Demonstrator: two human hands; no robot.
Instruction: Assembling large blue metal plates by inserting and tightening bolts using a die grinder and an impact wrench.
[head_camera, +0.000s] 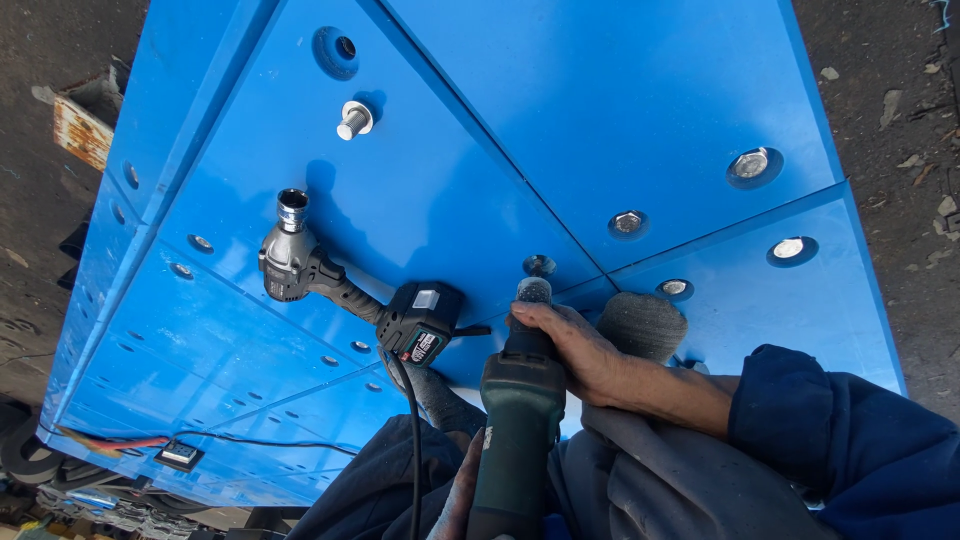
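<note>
Grinder (518, 405), green-bodied and cabled, points up the blue panel (450, 180), its tip at a recessed hole (539, 265) near where the panel seams meet. The right hand (575, 350) wraps around the grinder's neck from the right, fingers curled over the top, a dark blue sleeve (850, 440) behind it. The left hand (458, 495) shows only in part at the bottom edge, lying against the grinder's rear body (whether it truly grips there I cannot tell). Just left of the grinder an impact wrench (345, 280) lies on the panel, socket end up, battery end toward the person. Higher up a loose bolt (353, 120) stands below a round hole (337, 50). Seated bolts (628, 222) sit in recesses to the right, and a grey knee (640, 325) rests beside the right hand.
</note>
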